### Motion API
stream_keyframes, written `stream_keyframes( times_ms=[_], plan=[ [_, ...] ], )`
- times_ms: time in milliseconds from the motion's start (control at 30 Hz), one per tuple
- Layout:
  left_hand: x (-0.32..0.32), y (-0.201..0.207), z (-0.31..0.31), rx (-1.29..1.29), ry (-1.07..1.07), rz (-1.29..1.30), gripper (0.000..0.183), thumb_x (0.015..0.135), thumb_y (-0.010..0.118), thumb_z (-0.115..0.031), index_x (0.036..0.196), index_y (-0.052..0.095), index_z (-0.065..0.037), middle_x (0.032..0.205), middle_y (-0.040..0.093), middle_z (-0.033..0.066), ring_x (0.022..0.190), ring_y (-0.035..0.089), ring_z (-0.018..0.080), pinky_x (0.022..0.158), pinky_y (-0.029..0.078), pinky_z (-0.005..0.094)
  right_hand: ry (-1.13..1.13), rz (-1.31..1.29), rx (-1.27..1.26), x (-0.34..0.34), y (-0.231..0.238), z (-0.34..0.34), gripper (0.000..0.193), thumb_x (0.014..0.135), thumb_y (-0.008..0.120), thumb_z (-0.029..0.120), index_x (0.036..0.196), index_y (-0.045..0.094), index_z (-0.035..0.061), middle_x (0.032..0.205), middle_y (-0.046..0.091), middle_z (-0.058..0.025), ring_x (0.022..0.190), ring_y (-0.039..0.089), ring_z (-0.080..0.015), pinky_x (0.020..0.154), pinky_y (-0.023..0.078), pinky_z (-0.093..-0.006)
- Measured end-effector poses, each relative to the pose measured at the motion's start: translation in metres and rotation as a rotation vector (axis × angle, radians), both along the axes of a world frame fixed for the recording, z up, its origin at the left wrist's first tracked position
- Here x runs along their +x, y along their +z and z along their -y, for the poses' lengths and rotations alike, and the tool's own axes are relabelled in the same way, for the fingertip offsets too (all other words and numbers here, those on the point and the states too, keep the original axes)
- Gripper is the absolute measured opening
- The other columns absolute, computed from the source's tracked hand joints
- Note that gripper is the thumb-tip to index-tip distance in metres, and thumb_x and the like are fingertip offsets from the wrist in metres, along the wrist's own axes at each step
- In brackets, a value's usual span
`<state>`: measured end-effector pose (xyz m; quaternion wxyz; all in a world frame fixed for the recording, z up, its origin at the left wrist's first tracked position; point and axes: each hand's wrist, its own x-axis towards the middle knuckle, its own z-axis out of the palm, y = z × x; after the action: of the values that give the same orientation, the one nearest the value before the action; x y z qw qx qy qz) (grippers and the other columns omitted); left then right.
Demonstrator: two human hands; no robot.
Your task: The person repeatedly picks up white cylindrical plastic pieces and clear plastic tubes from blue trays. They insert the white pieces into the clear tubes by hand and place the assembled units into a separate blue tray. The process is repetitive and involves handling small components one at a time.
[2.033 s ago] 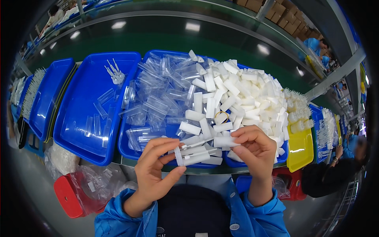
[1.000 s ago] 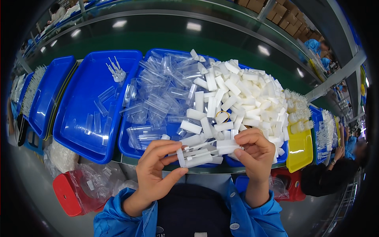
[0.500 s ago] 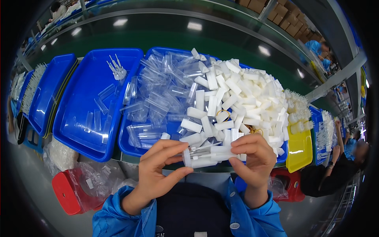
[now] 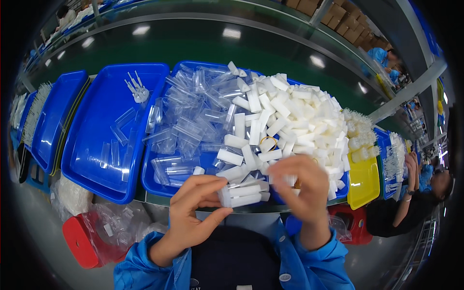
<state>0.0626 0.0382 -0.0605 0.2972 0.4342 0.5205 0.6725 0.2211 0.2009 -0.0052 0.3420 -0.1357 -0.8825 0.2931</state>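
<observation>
My left hand (image 4: 195, 205) is closed round the rounded end of a small white-and-clear assembly (image 4: 246, 194). White block-shaped pieces lie side by side in it and point to the right. My right hand (image 4: 304, 188) is apart from the assembly, over the near edge of the heap of white blocks (image 4: 309, 116). Motion blurs its fingers, but thumb and fingers look spread. Clear plastic sleeves (image 4: 188, 116) share the large blue tray (image 4: 145, 179) with the white blocks, to their left.
At left, another blue tray (image 4: 82, 159) holds a white pronged piece (image 4: 137, 88) and several clear sleeves. A yellow tray (image 4: 363, 181) stands at right with whitish parts. Behind runs a green conveyor belt (image 4: 193, 41). Red stools (image 4: 79, 241) are below; a co-worker (image 4: 401, 208) sits at right.
My right hand has let go of the assembly's right end and moved slightly up and away. The left hand still holds the assembly, whose white blocks now sit closer to its rounded end.
</observation>
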Motion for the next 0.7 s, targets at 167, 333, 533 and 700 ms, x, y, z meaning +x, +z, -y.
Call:
stream_keyframes(
  times_ms=[167, 333, 533, 700],
  plan=[
    [0.002, 0.003, -0.003, 0.078, -0.006, 0.113, 0.044, 0.077, 0.068, 0.012, 0.119, 0.057, 0.007, 0.124, 0.049, 0.0188, 0.106, 0.063, 0.0262, 0.086, 0.059, 0.0326, -0.214, 0.079, 0.382, -0.022, -0.003, -0.058, 0.028, 0.074, 0.061, -0.007, 0.100, 0.066, 0.0020, 0.099, 0.061, -0.0133, 0.092, 0.060, -0.0303, 0.076, 0.050, -0.0371],
    [-0.003, -0.009, 0.001, 0.143, -0.050, 0.113, 0.042, 0.078, 0.068, 0.010, 0.118, 0.056, 0.007, 0.126, 0.047, 0.0186, 0.108, 0.061, 0.0262, 0.089, 0.058, 0.0340, -0.270, 0.303, 0.444, -0.030, -0.011, -0.062, 0.028, 0.071, 0.066, -0.005, 0.098, 0.063, 0.0040, 0.094, 0.058, -0.0105, 0.088, 0.057, -0.0301, 0.074, 0.048, -0.0385],
    [-0.002, -0.005, -0.001, 0.135, 0.018, 0.120, 0.044, 0.079, 0.069, 0.009, 0.120, 0.055, 0.008, 0.126, 0.045, 0.0180, 0.112, 0.059, 0.0263, 0.093, 0.056, 0.0367, -0.299, 0.217, 0.201, -0.014, -0.003, -0.053, 0.023, 0.072, 0.068, -0.005, 0.092, 0.060, 0.0024, 0.089, 0.058, -0.0099, 0.075, 0.058, -0.0253, 0.067, 0.048, -0.0336],
    [-0.001, -0.006, -0.004, 0.126, 0.009, 0.065, 0.048, 0.078, 0.070, 0.009, 0.124, 0.053, 0.008, 0.126, 0.045, 0.0175, 0.115, 0.056, 0.0267, 0.096, 0.054, 0.0378, -0.296, 0.068, 0.091, -0.001, -0.009, -0.044, 0.019, 0.074, 0.067, -0.008, 0.090, 0.060, 0.0003, 0.089, 0.059, -0.0102, 0.069, 0.058, -0.0189, 0.061, 0.047, -0.0276]
  ],
)
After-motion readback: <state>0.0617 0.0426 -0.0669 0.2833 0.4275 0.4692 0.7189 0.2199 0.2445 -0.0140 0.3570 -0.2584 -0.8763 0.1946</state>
